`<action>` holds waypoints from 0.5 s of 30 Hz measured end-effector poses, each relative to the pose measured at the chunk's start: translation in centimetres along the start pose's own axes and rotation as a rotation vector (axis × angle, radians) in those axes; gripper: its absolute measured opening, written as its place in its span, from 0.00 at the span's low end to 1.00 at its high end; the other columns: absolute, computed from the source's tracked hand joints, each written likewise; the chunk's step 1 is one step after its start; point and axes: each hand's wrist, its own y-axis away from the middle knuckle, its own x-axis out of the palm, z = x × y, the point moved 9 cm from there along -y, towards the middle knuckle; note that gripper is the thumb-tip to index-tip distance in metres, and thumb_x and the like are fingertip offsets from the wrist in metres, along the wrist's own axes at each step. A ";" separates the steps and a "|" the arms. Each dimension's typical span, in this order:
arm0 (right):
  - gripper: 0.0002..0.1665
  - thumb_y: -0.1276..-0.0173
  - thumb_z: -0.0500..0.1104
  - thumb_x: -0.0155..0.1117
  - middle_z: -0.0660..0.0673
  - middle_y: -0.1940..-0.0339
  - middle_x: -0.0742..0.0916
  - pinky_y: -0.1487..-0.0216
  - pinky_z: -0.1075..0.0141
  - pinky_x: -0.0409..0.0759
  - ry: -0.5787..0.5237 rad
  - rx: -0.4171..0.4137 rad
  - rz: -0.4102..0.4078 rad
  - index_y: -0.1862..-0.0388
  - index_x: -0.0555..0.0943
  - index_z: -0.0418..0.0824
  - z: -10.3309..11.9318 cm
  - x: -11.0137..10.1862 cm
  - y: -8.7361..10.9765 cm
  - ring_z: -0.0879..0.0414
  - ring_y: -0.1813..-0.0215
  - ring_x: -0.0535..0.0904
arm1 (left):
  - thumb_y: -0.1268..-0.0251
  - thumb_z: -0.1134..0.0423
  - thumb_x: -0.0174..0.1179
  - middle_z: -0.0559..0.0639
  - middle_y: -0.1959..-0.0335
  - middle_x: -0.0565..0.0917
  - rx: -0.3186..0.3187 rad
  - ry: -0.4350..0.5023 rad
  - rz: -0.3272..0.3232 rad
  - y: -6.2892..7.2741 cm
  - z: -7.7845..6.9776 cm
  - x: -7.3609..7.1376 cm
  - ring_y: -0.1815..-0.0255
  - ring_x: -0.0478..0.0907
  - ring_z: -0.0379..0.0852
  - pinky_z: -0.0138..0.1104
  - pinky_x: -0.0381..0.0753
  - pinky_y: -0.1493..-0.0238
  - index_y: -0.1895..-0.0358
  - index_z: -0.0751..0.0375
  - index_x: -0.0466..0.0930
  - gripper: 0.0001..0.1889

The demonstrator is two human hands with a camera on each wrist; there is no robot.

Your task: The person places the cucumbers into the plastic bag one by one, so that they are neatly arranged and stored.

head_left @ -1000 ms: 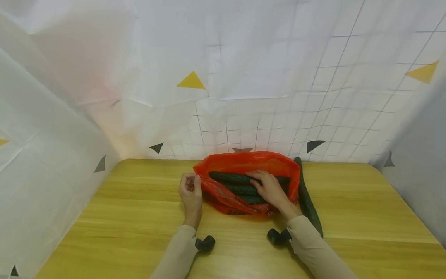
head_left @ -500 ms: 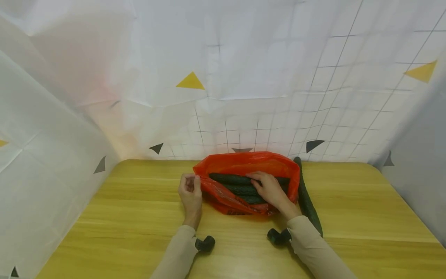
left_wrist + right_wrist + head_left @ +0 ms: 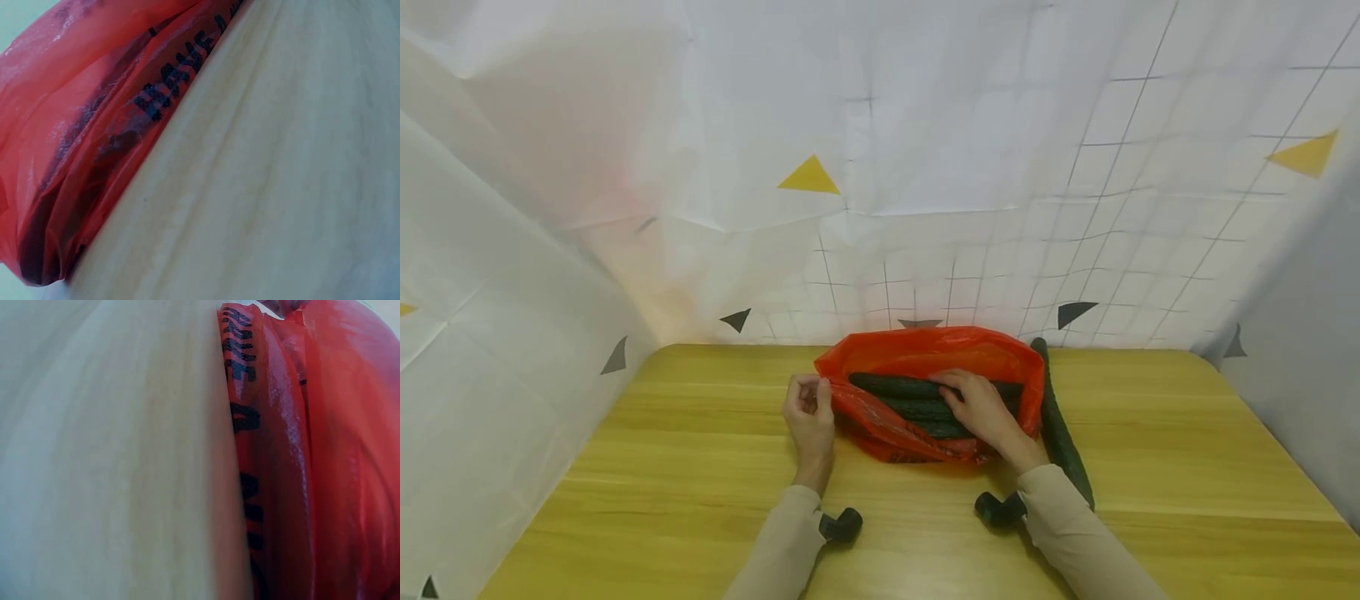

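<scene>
A red plastic bag point(image 3: 925, 340) lies on its side with its mouth wide, near the back of the table. Inside it several dark green cucumbers point(image 3: 887, 386) lie side by side. My left hand point(image 3: 811, 423) pinches the bag's left edge between thumb and fingers. Reaching into the mouth, my right hand point(image 3: 987, 410) grips the rearmost cucumber from above, fingers across its top and thumb on the near side. The left wrist view has the bag's printed side point(image 3: 94, 119) close up. Fingertips point(image 3: 284, 306) show at the bag's far end in the right wrist view.
Another cucumber point(image 3: 1060, 429) lies on the wooden table point(image 3: 685, 467) just right of the bag, beside the right forearm. A white sheet wall point(image 3: 925, 167) with grid lines stands directly behind the table. A black camera mount point(image 3: 842, 527) sticks out at each wrist.
The left end of the rearmost cucumber has sunk slightly lower in the bag. Both hands stay practically in place.
</scene>
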 end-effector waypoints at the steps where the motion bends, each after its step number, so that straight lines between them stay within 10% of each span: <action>1: 0.17 0.33 0.38 0.60 0.42 0.46 0.84 0.45 0.49 0.76 0.000 0.000 0.000 0.45 0.81 0.41 0.0 0.0 0.0 0.45 0.44 0.79 | 0.36 0.72 0.56 0.47 0.74 0.75 -0.003 0.003 0.001 0.0 0.0 0.0 0.72 0.72 0.36 0.24 0.71 0.69 0.63 0.78 0.72 0.08; 15: 0.17 0.34 0.41 0.61 0.44 0.49 0.84 0.44 0.52 0.76 -0.112 0.038 -0.069 0.47 0.79 0.40 -0.7 -1.2 0.4 0.49 0.45 0.79 | 0.36 0.71 0.56 0.48 0.72 0.76 -0.027 -0.010 0.010 0.0 0.1 0.1 0.71 0.72 0.36 0.24 0.72 0.68 0.62 0.77 0.72 0.08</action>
